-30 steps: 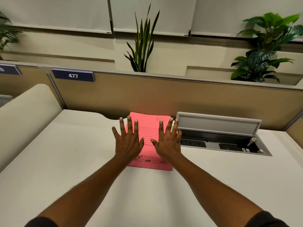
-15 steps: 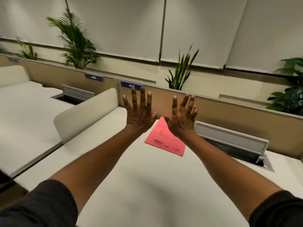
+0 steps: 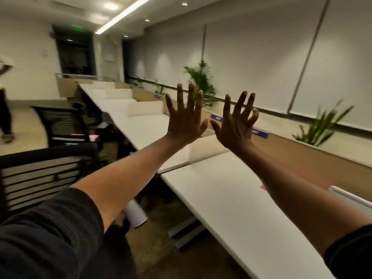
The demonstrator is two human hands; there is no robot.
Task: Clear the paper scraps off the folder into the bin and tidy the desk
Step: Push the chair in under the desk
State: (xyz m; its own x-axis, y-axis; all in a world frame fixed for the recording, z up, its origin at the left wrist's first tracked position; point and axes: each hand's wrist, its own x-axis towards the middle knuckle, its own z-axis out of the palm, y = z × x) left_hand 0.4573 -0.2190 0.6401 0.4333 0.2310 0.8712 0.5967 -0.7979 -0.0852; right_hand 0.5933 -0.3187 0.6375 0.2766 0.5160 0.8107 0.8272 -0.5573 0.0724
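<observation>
Both hands up in the air above the desk (image 3: 231,198), backs toward me, holding nothing. Left hand (image 3: 184,119): fingers spread wide and straight. Right hand (image 3: 234,127): fingers spread too, a bit curled at the tips. Thumbs almost meet between them, not touching.

Folder: only a small pink corner (image 3: 263,187) shows on the desk, just beside my right forearm (image 3: 298,196), which hides the rest. Can't tell whether scraps are on it.

White bin (image 3: 136,215) sits on the floor off the desk's near-left edge, partly under my left forearm (image 3: 124,178). Black mesh chair (image 3: 44,174) further left of the desk. Open cable tray lid (image 3: 350,199) at the desk's right side, behind my right arm. Potted plant (image 3: 322,125) past the divider behind the desk. View is motion-blurred.
</observation>
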